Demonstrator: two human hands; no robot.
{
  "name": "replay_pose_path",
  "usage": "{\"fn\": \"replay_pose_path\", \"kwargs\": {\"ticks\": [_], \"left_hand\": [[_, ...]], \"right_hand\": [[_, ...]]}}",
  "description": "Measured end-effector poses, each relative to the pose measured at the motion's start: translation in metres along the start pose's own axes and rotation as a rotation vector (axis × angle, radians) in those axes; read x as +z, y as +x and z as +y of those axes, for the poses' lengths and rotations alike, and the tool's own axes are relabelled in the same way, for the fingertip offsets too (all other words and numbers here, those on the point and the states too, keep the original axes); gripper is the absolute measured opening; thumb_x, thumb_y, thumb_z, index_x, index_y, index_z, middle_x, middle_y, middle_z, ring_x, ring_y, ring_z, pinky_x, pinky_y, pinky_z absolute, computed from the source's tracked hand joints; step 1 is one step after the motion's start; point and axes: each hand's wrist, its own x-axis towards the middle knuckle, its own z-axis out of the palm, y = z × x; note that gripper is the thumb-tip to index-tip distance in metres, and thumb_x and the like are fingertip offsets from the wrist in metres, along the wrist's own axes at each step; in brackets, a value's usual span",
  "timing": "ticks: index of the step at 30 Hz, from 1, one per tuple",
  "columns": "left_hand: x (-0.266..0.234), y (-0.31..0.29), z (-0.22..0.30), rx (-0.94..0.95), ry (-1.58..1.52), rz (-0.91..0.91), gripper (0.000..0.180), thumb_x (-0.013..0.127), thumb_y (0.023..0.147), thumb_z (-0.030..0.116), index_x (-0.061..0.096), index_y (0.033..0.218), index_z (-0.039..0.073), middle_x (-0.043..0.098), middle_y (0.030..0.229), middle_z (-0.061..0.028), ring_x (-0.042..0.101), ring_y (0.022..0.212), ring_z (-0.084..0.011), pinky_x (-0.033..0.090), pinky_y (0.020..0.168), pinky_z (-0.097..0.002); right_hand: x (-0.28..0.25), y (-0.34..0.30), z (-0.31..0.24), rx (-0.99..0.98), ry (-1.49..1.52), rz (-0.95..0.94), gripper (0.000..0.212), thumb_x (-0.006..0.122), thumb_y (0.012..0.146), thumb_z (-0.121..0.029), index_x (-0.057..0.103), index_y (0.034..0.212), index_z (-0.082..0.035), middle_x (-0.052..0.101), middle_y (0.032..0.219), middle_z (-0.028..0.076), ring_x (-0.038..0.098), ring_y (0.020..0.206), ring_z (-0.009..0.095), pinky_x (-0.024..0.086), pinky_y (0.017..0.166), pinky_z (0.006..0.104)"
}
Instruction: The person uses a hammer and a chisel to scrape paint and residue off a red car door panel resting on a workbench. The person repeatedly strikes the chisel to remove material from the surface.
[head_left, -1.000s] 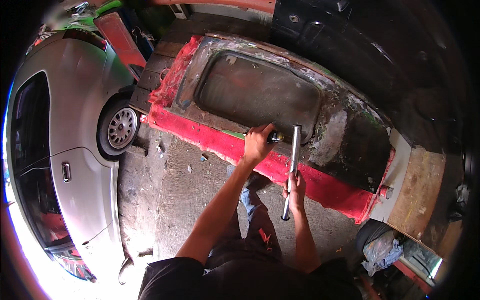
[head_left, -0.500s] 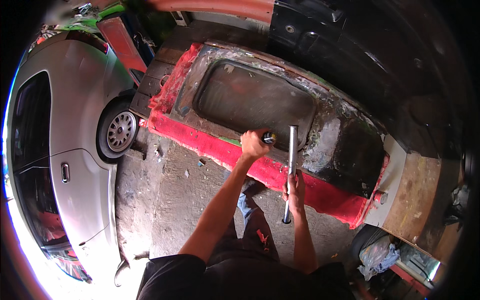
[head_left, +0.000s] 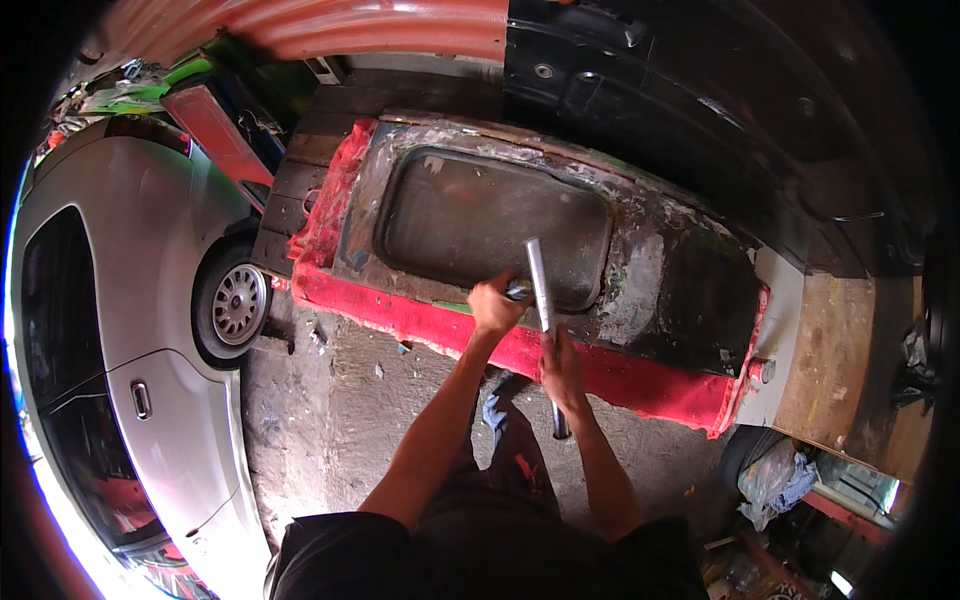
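Observation:
A worn vehicle door panel (head_left: 632, 285), with patchy paint and a dark rounded-corner window (head_left: 490, 215), lies flat on a red cloth (head_left: 400, 313). My left hand (head_left: 497, 305) is closed around a short dark handle (head_left: 518, 289) at the panel's near edge, its lower part hidden by my fingers. Beside it, my right hand (head_left: 563, 370) grips a long shiny metal tube (head_left: 540, 285) around the middle. The tube's upper end slants over the window's lower right area. Its lower end shows below my right hand, above the floor.
A silver car (head_left: 130, 290) stands close on the left, its wheel (head_left: 238, 303) by the wooden bench (head_left: 290, 180). Behind the bench rises a large black panel (head_left: 680, 110). On the right are a wooden board (head_left: 822, 370) and a plastic bag (head_left: 768, 475).
My right hand and the tube have moved left, nearer my left hand, and the tube now leans left at its top. The whole view has shifted slightly.

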Motion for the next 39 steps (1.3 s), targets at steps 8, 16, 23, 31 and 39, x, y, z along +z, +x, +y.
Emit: {"fn": "replay_pose_path", "kwargs": {"ticks": [8,16,23,31,39], "left_hand": [[0.000,0.000,-0.004,0.035,0.083,-0.008,0.032,0.083,0.061,0.025,0.070,0.086,0.012,0.069,0.073,-0.0115,0.069,0.073,-0.0336,0.054,0.064,-0.0448],[0.001,0.000,0.002,-0.002,0.162,-0.016,0.030,0.082,0.062,0.026,0.069,0.085,0.013,0.069,0.072,-0.0116,0.068,0.072,-0.0350,0.053,0.063,-0.0460],[-0.009,-0.022,-0.042,0.032,-0.046,0.023,0.021,0.079,0.067,0.019,0.066,0.082,0.012,0.067,0.071,-0.0117,0.068,0.069,-0.0326,0.052,0.059,-0.0420],[0.008,-0.023,0.025,0.191,-0.152,-0.037,0.020,0.078,0.071,0.017,0.064,0.083,0.009,0.065,0.072,-0.0139,0.066,0.069,-0.0336,0.051,0.060,-0.0384],[0.001,0.010,-0.029,-0.234,-1.058,-0.416,0.038,0.067,0.084,-0.004,0.051,0.117,0.005,0.064,0.103,-0.0035,0.061,0.091,-0.0143,0.051,0.082,-0.0309]], "right_hand": [[-0.046,0.000,-0.068,0.165,0.496,0.109,0.031,0.050,0.101,-0.041,0.046,0.108,-0.011,0.041,0.059,-0.003,0.040,0.044,0.004,0.030,0.035,0.0209],[-0.039,0.034,-0.061,0.096,0.143,0.075,0.036,0.047,0.101,-0.042,0.049,0.104,-0.006,0.053,0.073,0.012,0.051,0.063,0.027,0.039,0.054,0.0369],[-0.054,0.022,-0.072,0.349,0.362,0.120,0.037,0.050,0.100,-0.046,0.050,0.113,-0.011,0.046,0.062,-0.002,0.041,0.044,0.003,0.028,0.034,0.0213],[-0.076,0.025,-0.104,0.250,0.507,0.256,0.031,0.048,0.101,-0.042,0.046,0.104,-0.011,0.040,0.056,-0.002,0.035,0.038,0.005,0.028,0.033,0.0226],[-0.069,-0.002,-0.068,0.329,0.521,0.161,0.033,0.052,0.099,-0.044,0.046,0.099,-0.012,0.039,0.056,-0.003,0.035,0.038,0.004,0.027,0.032,0.0229]]}}
